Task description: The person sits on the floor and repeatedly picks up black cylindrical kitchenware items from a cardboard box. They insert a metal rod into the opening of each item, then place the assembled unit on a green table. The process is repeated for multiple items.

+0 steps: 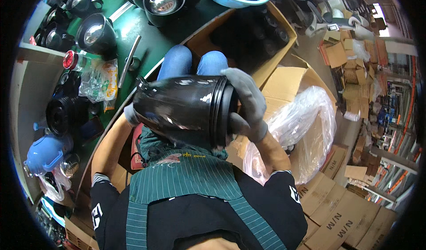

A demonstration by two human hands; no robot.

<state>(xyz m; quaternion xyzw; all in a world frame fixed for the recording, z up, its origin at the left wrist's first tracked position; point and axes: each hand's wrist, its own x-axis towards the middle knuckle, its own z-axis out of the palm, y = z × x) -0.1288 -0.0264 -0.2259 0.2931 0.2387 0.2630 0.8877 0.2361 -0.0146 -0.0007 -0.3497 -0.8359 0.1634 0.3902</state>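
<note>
Across my lap lies a large glossy black plastic vessel (177, 106), tilted on its side, with a ribbed rim at its right end. My right hand (248, 101), in a grey glove, grips that ribbed end, its fingers over the top and the thumb lower down. At the vessel's other end is my left hand (130, 115), also gloved, holding it from the side; its fingers are mostly hidden behind the black body. The striped green apron (186, 174) I wear shows just below the vessel.
Several black pots (95, 32) stand on the green table (133, 23). A metal bar (128, 61) and a plastic bag (95, 81) lie there. Far ahead is a blue basin (239, 1). To my right are an open carton (288, 23), a plastic-lined carton (306, 125) and stacked closed cartons (341, 214).
</note>
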